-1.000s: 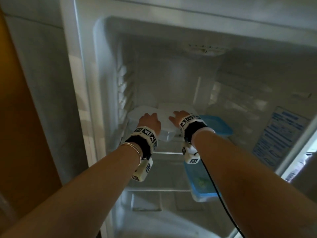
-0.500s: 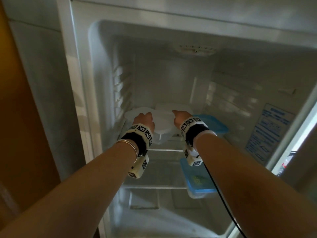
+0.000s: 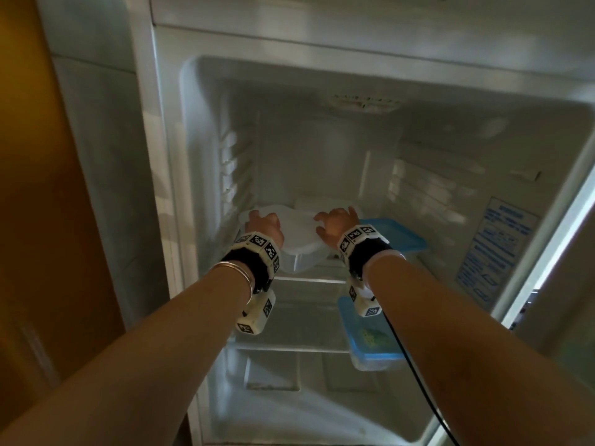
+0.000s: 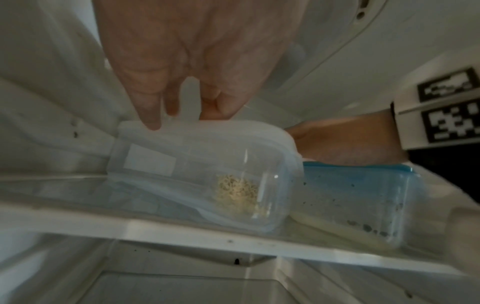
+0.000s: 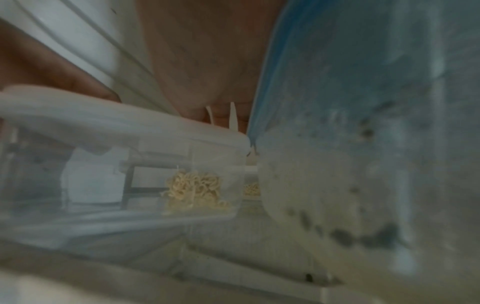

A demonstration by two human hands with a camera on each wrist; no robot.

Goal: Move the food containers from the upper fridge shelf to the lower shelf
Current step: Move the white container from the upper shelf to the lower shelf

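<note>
From the head view, both hands reach deep into the open fridge (image 3: 206, 156): the left hand (image 3: 262, 228) lies over the 9 o'clock end of a white-lidded clear container (image 3: 297, 239) on the upper shelf (image 3: 309, 280), and the right hand (image 3: 336, 225) curls over its 3 o'clock end, a two-sided hold that would likely keep the box level as it comes off the ledge. Just beside it at 3 o'clock stands a blue-lidded container (image 3: 399, 241), and behind both sits another pale lid, too dim to make out. On the lower shelf (image 3: 289, 349), toward 4 o'clock, a second blue-lidded box (image 3: 370, 342) with something green inside already rests near the front edge, so part of the job looks done. In the left wrist view, the left hand's fingers (image 4: 148, 107) bend down onto the white lid's rim around its raised tab, pressing rather than spread; the container (image 4: 197, 170) is tilted off the shelf (image 4: 182, 232) and holds a small clump of pale noodles (image 4: 237, 192), while the neighbour (image 4: 355, 197) at 3 o'clock shows dark specks on a cloudy wall. In the right wrist view, the right hand's fingers (image 5: 221, 115) wedge into the narrow gap between the two boxes, gripping the clear one's end; the noodles (image 5: 194, 189) sit by its near wall, and the blue-lidded box (image 5: 363, 144) fills the 3 o'clock side.
</note>
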